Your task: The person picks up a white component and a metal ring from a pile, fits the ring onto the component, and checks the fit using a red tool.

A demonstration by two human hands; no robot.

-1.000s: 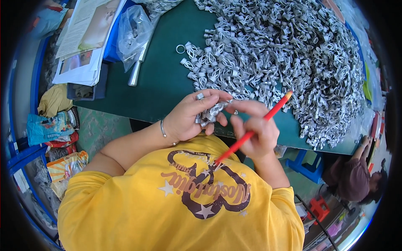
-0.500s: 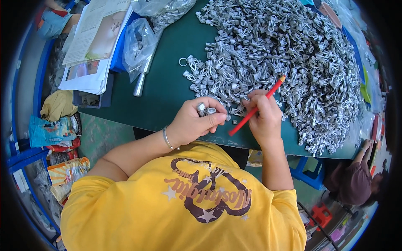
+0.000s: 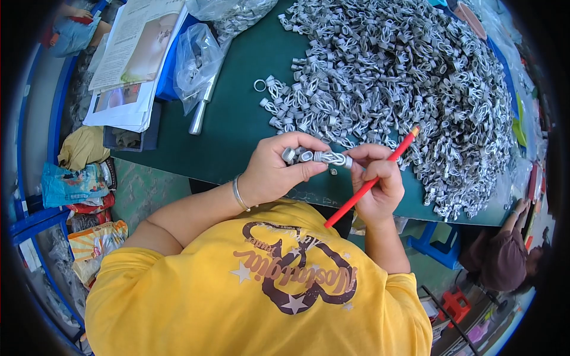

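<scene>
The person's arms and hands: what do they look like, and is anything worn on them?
Short yellow sleeves leave the forearms bare. The left hand is ungloved, with a slim silver-coloured bangle at its wrist; the right hand is ungloved too, its wrist showing no jewellery.

Big table had a dark green top, and the floor was blotchy green too. A blue rack stood along the left. Blue stool sat near the table's edge, red stool farther down, bluish glow at lower right.
</scene>
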